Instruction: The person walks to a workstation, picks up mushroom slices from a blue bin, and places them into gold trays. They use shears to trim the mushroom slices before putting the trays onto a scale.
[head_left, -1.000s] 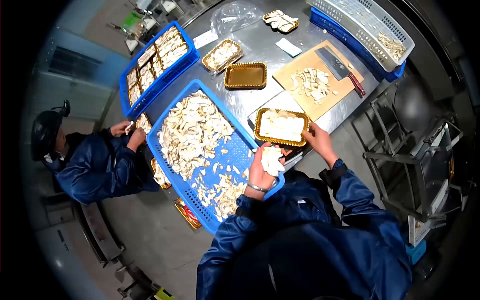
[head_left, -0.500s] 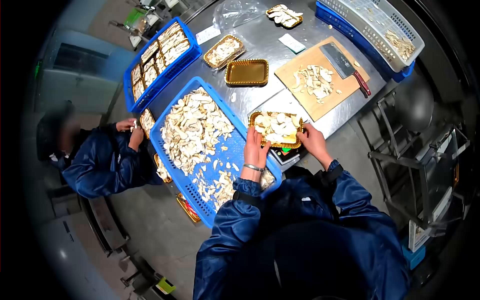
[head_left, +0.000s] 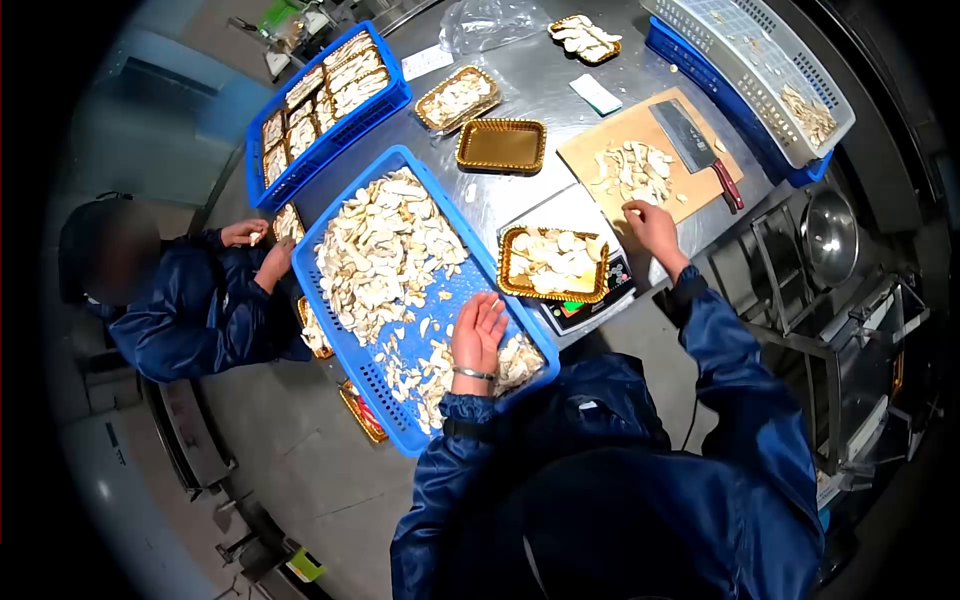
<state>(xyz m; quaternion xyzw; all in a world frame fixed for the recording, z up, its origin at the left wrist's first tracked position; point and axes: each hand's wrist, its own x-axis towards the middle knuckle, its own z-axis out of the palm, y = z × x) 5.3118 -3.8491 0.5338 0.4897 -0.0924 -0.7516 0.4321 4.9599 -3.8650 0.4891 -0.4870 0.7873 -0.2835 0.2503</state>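
Note:
A gold tray [head_left: 511, 285] of pale mushroom slices [head_left: 553, 262] rests on a digital scale [head_left: 622, 283], and neither hand touches it. My left hand [head_left: 479, 335] is palm up with loosely bent fingers, over the near right side of a large blue crate [head_left: 478, 243] of mushroom slices [head_left: 385, 250]. Nothing lies in that palm. To the right of the scale, my right hand [head_left: 655, 235] reaches to the near edge of a wooden cutting board [head_left: 690, 205]. Its fingers are bent and apart, close to a pile of slices [head_left: 635, 172] on the board; no slice shows in them.
A cleaver [head_left: 690, 140] lies on the board. Behind the scale are a gold tray [head_left: 501, 146] without slices and a wrapped, filled tray [head_left: 458, 98]. A blue crate [head_left: 330, 125] holds several filled trays. Stacked crates [head_left: 745, 80] stand right. At left, a co-worker [head_left: 200, 310] handles slices.
Both my hands have let go of the filled tray on the scale. My left hand moved down and left over the crate; my right moved up toward the cutting board.

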